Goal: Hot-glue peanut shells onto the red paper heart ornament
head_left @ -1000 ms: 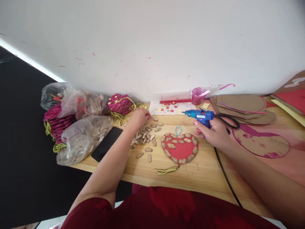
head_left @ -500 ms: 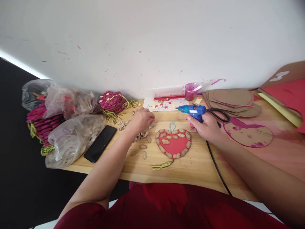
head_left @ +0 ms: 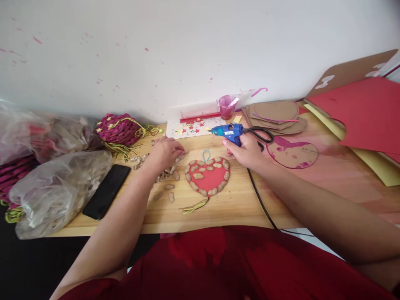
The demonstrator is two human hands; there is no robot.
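My right hand [head_left: 246, 151] is wrapped round the handle of a blue hot glue gun [head_left: 229, 132], its nozzle pointing left. To the left, my left hand [head_left: 167, 152] reaches into a pile of peanuts [head_left: 172, 170], fingers curled down and drawn together. Whatever lies between those fingertips is hidden. Between and below the hands lies a red heart [head_left: 208, 181], edged with peanuts. A few more peanuts form a row inside its top. The heart has a blue loop [head_left: 206, 155] on top and a yellow-green tassel [head_left: 194, 206] at its tip.
A phone [head_left: 106, 191] and plastic bags [head_left: 62, 187] lie left. Behind are stacked purple pieces [head_left: 118, 127], a sheet with stars [head_left: 171, 129] and a pink cup [head_left: 227, 107]. Cardboard shapes [head_left: 275, 112], scissors [head_left: 262, 134] and a paint-marked heart [head_left: 293, 154] lie right. The gun's cord [head_left: 258, 196] crosses the table edge.
The view has turned to the right, so everything sits further left in it. My left hand stays at the peanut pile, and my right hand still holds the glue gun above the heart's right side.
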